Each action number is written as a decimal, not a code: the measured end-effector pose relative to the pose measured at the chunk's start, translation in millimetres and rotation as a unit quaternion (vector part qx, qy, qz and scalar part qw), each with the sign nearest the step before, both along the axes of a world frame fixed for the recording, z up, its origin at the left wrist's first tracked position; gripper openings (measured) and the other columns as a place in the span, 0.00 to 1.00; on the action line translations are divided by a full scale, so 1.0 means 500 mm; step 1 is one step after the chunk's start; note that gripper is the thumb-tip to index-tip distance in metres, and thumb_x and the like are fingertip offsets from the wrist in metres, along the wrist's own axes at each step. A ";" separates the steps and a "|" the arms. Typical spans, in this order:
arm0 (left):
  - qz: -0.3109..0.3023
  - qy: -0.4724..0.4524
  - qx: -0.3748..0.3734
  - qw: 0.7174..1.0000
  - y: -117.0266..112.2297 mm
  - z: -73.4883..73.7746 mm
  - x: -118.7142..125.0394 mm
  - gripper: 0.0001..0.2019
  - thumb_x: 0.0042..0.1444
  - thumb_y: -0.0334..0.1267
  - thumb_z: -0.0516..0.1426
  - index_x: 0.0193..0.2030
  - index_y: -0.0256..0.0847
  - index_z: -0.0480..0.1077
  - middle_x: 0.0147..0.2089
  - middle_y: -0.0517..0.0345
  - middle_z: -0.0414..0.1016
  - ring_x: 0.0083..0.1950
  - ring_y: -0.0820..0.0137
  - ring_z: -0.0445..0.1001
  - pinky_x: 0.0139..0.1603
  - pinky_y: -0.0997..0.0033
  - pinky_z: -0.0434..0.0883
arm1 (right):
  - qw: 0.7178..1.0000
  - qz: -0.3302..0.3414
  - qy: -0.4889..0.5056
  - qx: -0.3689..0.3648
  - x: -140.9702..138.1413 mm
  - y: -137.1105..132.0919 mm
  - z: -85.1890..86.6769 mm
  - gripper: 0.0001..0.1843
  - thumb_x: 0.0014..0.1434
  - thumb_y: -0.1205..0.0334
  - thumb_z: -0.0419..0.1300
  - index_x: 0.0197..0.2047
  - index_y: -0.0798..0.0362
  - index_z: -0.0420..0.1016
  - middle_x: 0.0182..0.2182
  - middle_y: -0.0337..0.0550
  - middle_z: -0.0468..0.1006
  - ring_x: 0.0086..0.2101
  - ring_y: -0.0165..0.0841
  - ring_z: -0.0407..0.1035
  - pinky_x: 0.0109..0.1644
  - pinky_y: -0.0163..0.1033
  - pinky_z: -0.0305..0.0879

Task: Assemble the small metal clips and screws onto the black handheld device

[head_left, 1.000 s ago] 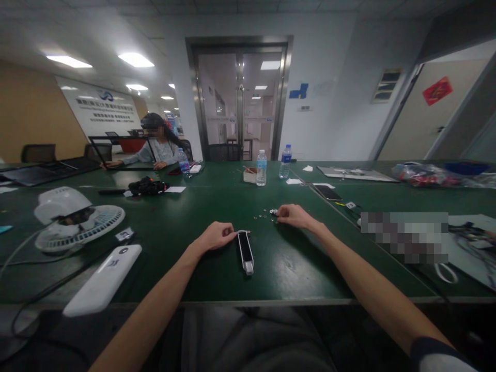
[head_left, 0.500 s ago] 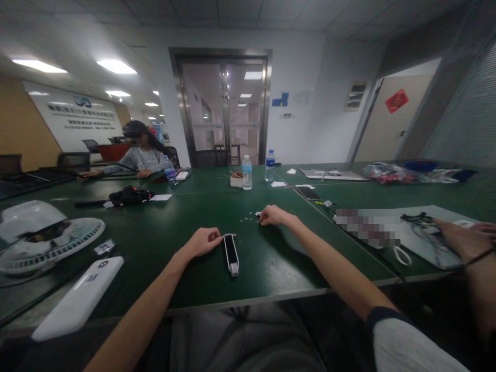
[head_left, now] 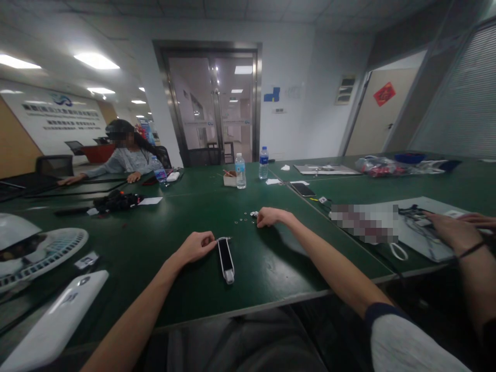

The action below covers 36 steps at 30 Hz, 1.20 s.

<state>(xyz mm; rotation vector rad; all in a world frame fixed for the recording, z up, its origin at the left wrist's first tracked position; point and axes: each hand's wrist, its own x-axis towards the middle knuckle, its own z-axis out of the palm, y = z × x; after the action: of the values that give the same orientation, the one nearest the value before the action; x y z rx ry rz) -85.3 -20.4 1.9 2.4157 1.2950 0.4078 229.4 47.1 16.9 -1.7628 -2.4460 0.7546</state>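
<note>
My left hand (head_left: 196, 247) rests on the green table (head_left: 271, 268) with its fingers curled, touching the far end of a long black-and-white device (head_left: 225, 253) that lies flat. My right hand (head_left: 269, 217) is stretched further out, fingers pinched together beside several tiny screws and small parts (head_left: 245, 219) scattered on the table. What the right fingers hold is too small to make out.
A white fan (head_left: 34, 248) and a white case (head_left: 54, 320) lie at the left. Two water bottles (head_left: 241, 171) and a small box stand mid-table. A co-worker's hands (head_left: 453, 232) work at the right over a mat. Another person (head_left: 124, 155) sits far left.
The view has swung to the right, so the fan slid toward the left edge and the co-worker's hands came into view. My two hands have stayed where they were on the table.
</note>
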 end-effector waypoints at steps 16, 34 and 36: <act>0.017 -0.006 0.042 0.999 -0.014 0.007 0.006 0.19 0.56 0.51 0.49 0.34 0.37 0.71 0.26 0.60 0.65 0.28 0.72 0.62 0.29 0.73 0.59 | 0.968 0.063 0.011 0.243 -0.037 -0.016 -0.037 0.07 0.55 0.63 0.60 0.35 0.57 0.77 0.34 0.45 0.77 0.34 0.31 0.69 0.37 0.31 0.60; 0.004 -0.006 0.018 1.000 0.000 -0.002 0.002 0.20 0.57 0.53 0.49 0.35 0.37 0.71 0.25 0.60 0.67 0.27 0.72 0.63 0.28 0.74 0.59 | 0.962 0.057 0.040 0.265 -0.031 -0.005 -0.063 0.05 0.56 0.65 0.59 0.37 0.55 0.74 0.33 0.43 0.77 0.32 0.30 0.70 0.36 0.32 0.61; 0.005 -0.006 0.020 1.000 -0.002 0.000 0.003 0.20 0.57 0.53 0.50 0.34 0.37 0.71 0.25 0.61 0.66 0.26 0.73 0.62 0.27 0.74 0.58 | 0.961 0.050 0.051 0.266 -0.027 -0.004 -0.062 0.05 0.56 0.65 0.59 0.37 0.55 0.74 0.33 0.42 0.77 0.32 0.30 0.70 0.36 0.32 0.62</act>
<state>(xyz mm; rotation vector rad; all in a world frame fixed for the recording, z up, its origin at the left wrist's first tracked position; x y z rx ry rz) -83.7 -21.3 1.8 2.4371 1.3048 0.4547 215.8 45.4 -14.3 -1.3711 -2.3791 0.1513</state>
